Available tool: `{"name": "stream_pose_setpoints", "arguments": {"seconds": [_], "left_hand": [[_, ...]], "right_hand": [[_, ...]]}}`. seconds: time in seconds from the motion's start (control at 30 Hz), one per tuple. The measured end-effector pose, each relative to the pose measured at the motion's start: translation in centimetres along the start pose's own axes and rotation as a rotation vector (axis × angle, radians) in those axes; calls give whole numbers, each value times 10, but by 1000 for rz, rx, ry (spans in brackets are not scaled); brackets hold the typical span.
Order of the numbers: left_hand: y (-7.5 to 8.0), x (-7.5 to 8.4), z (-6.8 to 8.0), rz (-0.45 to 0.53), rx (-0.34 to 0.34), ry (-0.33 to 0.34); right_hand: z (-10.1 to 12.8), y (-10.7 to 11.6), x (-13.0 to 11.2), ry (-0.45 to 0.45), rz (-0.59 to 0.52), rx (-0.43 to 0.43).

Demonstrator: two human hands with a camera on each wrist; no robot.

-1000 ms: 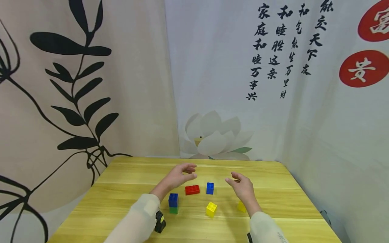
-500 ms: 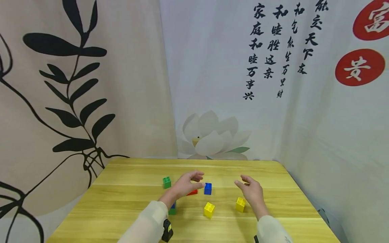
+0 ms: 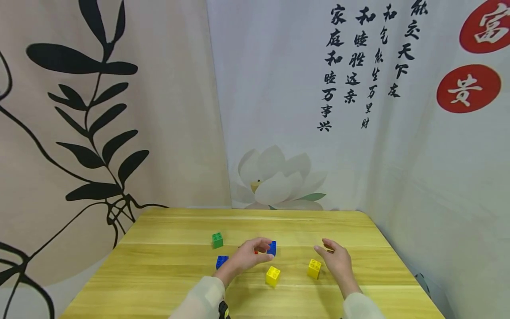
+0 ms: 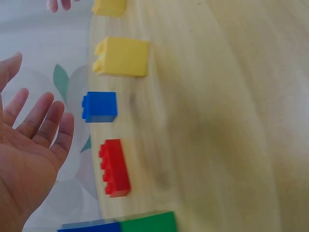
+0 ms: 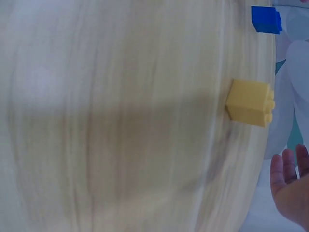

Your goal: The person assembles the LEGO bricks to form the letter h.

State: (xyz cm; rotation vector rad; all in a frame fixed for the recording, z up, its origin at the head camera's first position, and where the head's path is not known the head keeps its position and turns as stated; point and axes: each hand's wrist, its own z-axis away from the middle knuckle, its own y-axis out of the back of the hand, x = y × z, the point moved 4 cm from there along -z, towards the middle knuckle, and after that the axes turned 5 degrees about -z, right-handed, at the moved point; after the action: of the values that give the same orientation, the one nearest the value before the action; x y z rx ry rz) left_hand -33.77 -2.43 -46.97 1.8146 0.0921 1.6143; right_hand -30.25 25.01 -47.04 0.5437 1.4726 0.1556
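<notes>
Though untouched, red brick (image 4: 114, 167) beneath left hand (image 3: 248, 258)

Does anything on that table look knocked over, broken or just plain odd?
Nothing stands out. The bricks sit whole and upright on the table: green, blue, two yellow. Both hands hover, holding nothing.

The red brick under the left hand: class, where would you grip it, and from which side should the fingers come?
Probably from above, pinching the two long sides of the red brick. It lies flat on the table with its studs facing up, and the open left hand is above it. The blue brick sits off one short end, so the long sides look freer.
</notes>
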Motion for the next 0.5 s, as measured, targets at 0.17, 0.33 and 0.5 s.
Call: {"name": "stream_pose_setpoints", "arguments": {"seconds": [0.17, 0.33, 0.5], "left_hand": [[-8, -9, 3, 41, -9, 12], [-15, -16, 6, 73, -6, 13], [-20, -25, 8, 97, -7, 24]], "right_hand": [[3, 1, 9, -17, -5, -5], [4, 2, 19, -30, -10, -5], [6, 1, 30, -52, -8, -14]]}}
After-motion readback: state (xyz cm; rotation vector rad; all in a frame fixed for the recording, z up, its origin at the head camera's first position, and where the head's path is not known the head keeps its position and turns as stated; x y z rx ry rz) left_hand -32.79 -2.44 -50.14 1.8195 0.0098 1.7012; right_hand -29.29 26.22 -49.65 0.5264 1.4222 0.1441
